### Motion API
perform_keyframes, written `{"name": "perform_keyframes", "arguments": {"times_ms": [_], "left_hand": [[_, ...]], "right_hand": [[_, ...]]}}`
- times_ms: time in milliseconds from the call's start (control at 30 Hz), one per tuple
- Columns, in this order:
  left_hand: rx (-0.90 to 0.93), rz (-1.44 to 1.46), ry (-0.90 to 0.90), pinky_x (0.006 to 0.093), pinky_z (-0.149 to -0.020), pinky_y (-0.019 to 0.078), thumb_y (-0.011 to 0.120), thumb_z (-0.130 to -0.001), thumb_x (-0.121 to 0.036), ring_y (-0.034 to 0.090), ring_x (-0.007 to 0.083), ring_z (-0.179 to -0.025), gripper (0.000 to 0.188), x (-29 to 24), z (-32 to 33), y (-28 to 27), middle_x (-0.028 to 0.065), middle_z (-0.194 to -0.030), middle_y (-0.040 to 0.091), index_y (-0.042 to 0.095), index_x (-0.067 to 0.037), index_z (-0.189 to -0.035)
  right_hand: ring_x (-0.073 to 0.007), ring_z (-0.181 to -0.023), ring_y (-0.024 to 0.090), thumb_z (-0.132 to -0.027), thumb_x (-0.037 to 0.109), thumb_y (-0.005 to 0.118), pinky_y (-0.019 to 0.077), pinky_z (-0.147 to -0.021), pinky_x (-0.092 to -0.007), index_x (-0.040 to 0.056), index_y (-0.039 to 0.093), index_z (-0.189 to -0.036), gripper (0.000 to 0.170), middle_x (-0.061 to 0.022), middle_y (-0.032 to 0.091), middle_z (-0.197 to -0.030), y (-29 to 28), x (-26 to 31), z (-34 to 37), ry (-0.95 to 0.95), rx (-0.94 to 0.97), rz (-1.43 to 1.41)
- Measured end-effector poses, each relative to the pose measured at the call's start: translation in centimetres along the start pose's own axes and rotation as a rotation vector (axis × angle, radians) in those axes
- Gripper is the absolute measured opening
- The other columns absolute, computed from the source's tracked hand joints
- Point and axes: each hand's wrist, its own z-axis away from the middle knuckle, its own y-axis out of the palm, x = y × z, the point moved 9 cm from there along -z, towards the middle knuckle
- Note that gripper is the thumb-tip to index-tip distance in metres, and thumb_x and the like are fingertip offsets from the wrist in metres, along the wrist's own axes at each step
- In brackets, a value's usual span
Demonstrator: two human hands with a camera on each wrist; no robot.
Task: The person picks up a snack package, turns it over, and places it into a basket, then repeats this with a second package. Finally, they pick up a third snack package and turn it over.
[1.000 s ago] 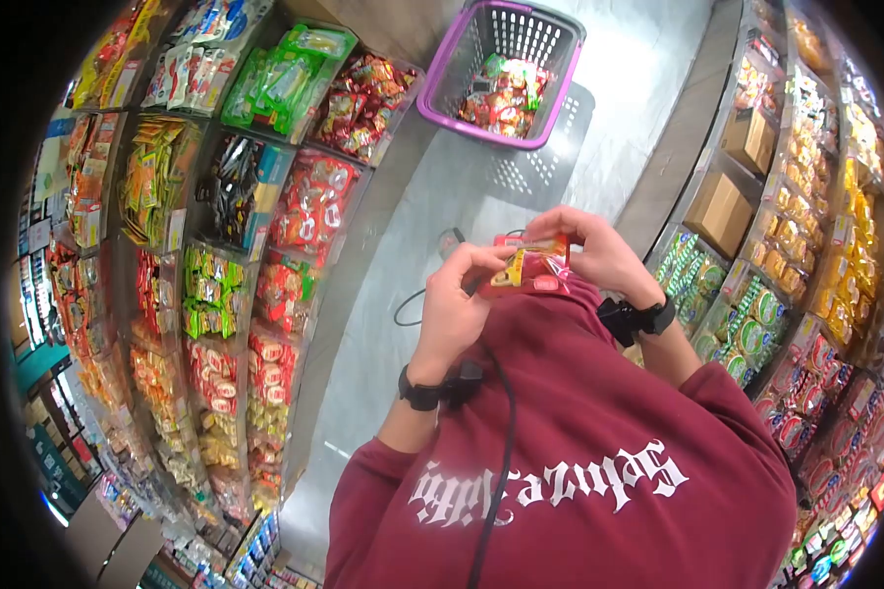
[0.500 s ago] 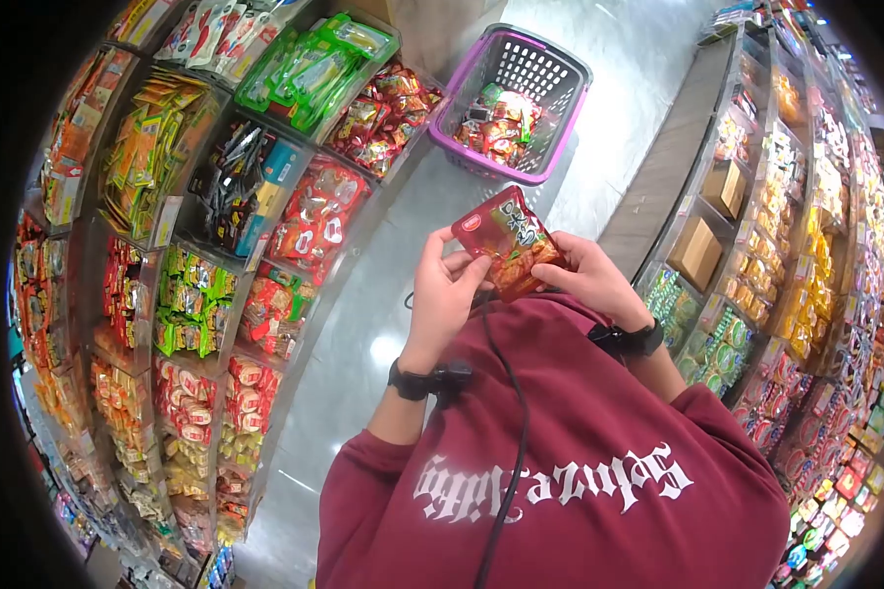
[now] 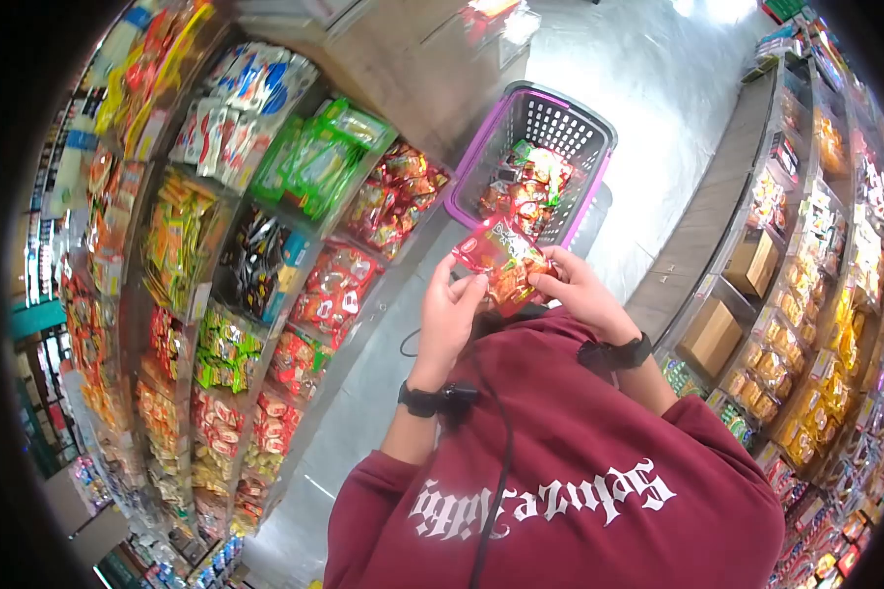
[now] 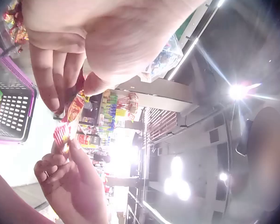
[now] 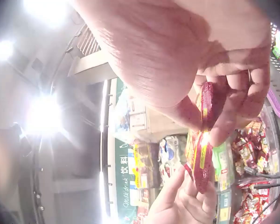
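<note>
Both hands hold one red snack packet (image 3: 504, 263) by its two sides, in front of the chest. White lettering and brownish food pictures show on its face. My left hand (image 3: 446, 319) pinches the left edge between thumb and fingers. My right hand (image 3: 591, 300) pinches the right edge, its thumb on the front. In the left wrist view the packet (image 4: 75, 111) appears nearly edge-on between the two hands. The right wrist view shows its crimped red edge (image 5: 203, 163) catching the light. A purple-rimmed grey basket (image 3: 587, 196) stands on the floor just beyond the packet.
Several snack packets (image 3: 532, 177) lie in the basket. On the left, shelf bins hold green packs (image 3: 319, 157), red packs (image 3: 339, 285) and other snacks. The right shelves carry cardboard boxes (image 3: 712, 336) and yellow bags (image 3: 823, 412). A dark cable (image 3: 506, 422) runs down the maroon hoodie.
The packet was first tipped edge-up close to the chest, then turned so its face shows. It stays held by both hands. The basket now appears lower in the head view.
</note>
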Motion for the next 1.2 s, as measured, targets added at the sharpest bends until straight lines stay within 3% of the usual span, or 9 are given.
{"name": "perform_keyframes", "arguments": {"times_ms": [133, 200, 300, 433, 467, 733, 933, 1200], "left_hand": [[0.014, 0.010, 0.069, 0.0308, -0.095, 0.0571, 0.059, -0.105, -0.006, 0.068, 0.0215, -0.116, 0.070, -0.9, -3.2, 4.6, 0.0244, -0.145, 0.055, 0.018, 0.001, -0.161], [0.064, -0.019, 0.103, 0.0341, -0.097, 0.0572, 0.062, -0.104, -0.011, 0.067, 0.0237, -0.120, 0.071, -1.6, -4.3, 6.4, 0.0237, -0.148, 0.053, 0.020, -0.002, -0.162], [0.118, -0.038, 0.085, 0.0352, -0.098, 0.0569, 0.063, -0.104, -0.014, 0.067, 0.0246, -0.121, 0.067, -1.6, -5.4, 8.3, 0.0220, -0.148, 0.054, 0.027, -0.003, -0.160], [0.213, -0.104, -0.007, 0.0331, -0.098, 0.0559, 0.062, -0.105, -0.016, 0.067, 0.0227, -0.119, 0.055, -0.2, -6.1, 9.5, 0.0186, -0.146, 0.057, 0.039, -0.003, -0.153], [0.185, -0.094, -0.008, 0.0301, -0.094, 0.0549, 0.060, -0.106, -0.013, 0.068, 0.0187, -0.114, 0.040, -0.1, -6.0, 9.5, 0.0152, -0.138, 0.064, 0.050, -0.002, -0.143], [0.294, -0.162, -0.052, 0.0327, -0.100, 0.0531, 0.057, -0.107, -0.016, 0.066, 0.0191, -0.117, 0.028, 0.7, -5.3, 8.4, 0.0110, -0.131, 0.067, 0.058, -0.003, -0.132], [0.335, -0.216, -0.028, 0.0346, -0.102, 0.0522, 0.057, -0.108, -0.017, 0.065, 0.0206, -0.122, 0.028, -0.5, -1.2, 3.5, 0.0130, -0.129, 0.068, 0.058, -0.002, -0.131], [0.152, -0.141, -0.022, 0.0349, -0.102, 0.0535, 0.056, -0.107, -0.015, 0.066, 0.0225, -0.119, 0.027, 0.8, 6.1, -13.7, 0.0156, -0.126, 0.070, 0.059, 0.000, -0.130]], "right_hand": [[-0.0066, -0.078, 0.062, -0.103, 0.021, 0.065, 0.0528, -0.073, -0.0233, 0.0010, 0.047, -0.149, 0.053, -0.0023, 0.071, -0.107, -5.1, 1.7, -0.8, -0.022, -0.057, -0.077], [-0.0053, -0.074, 0.060, -0.106, 0.023, 0.062, 0.0518, -0.072, -0.0223, 0.0030, 0.039, -0.158, 0.060, -0.0049, 0.073, -0.119, -7.0, 3.1, -0.8, -0.011, -0.088, -0.116], [-0.0043, -0.071, 0.057, -0.106, 0.023, 0.059, 0.0495, -0.070, -0.0205, 0.0040, 0.039, -0.158, 0.059, -0.0074, 0.074, -0.125, -9.2, 4.0, -0.8, 0.005, -0.101, -0.065], [-0.0033, -0.069, 0.053, -0.105, 0.017, 0.057, 0.0475, -0.069, -0.0195, 0.0045, 0.055, -0.147, 0.044, -0.0062, 0.075, -0.121, -10.7, 4.2, -0.7, -0.008, -0.086, -0.088], [-0.0029, -0.070, 0.052, -0.105, 0.016, 0.057, 0.0471, -0.069, -0.0194, 0.0042, 0.062, -0.139, 0.036, -0.0065, 0.075, -0.119, -10.8, 4.2, -0.5, -0.013, -0.112, -0.105], [-0.0027, -0.071, 0.050, -0.103, 0.014, 0.061, 0.0449, -0.067, -0.0194, 0.0039, 0.066, -0.127, 0.026, -0.0044, 0.075, -0.106, -7.8, 2.8, -0.2, 0.005, -0.119, -0.052], [-0.0023, -0.081, 0.057, -0.104, 0.019, 0.061, 0.0419, -0.067, -0.0205, 0.0084, 0.069, -0.121, 0.022, 0.0000, 0.075, -0.102, -2.4, 1.6, -1.4, 0.032, -0.052, 0.069], [-0.0032, -0.083, 0.058, -0.104, 0.020, 0.062, 0.0432, -0.069, -0.0206, 0.0087, 0.068, -0.120, 0.021, 0.0000, 0.072, -0.102, 12.8, -0.7, -1.7, 0.009, 0.034, 0.146]]}}
